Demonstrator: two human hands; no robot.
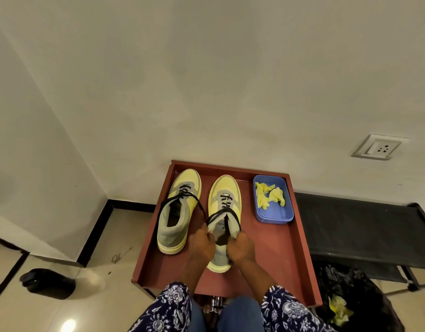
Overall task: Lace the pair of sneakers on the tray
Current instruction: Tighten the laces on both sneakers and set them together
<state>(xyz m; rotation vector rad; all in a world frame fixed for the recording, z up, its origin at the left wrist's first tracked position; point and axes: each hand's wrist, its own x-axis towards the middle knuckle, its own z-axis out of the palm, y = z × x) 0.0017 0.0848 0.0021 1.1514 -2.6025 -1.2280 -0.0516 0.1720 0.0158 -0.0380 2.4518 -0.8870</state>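
Note:
Two yellow and grey sneakers stand side by side on a reddish-brown tray [278,255], toes pointing away from me. The left sneaker [179,212] has a black lace through its front eyelets, with loose ends looping down both sides. The right sneaker [224,207] carries a black lace [224,213] through its front eyelets too. My left hand [203,245] grips one end of that lace at the shoe's left collar. My right hand [240,248] grips the other end at the right collar. Both hands cover the shoe's heel opening.
A blue plastic tub [282,213] with crumpled yellow paper sits in the tray's far right corner. A black cot [362,226] stands to the right, with a black bag [350,295] below it. A wall socket [380,147] is on the wall. A dark object [48,282] lies on the tiled floor at left.

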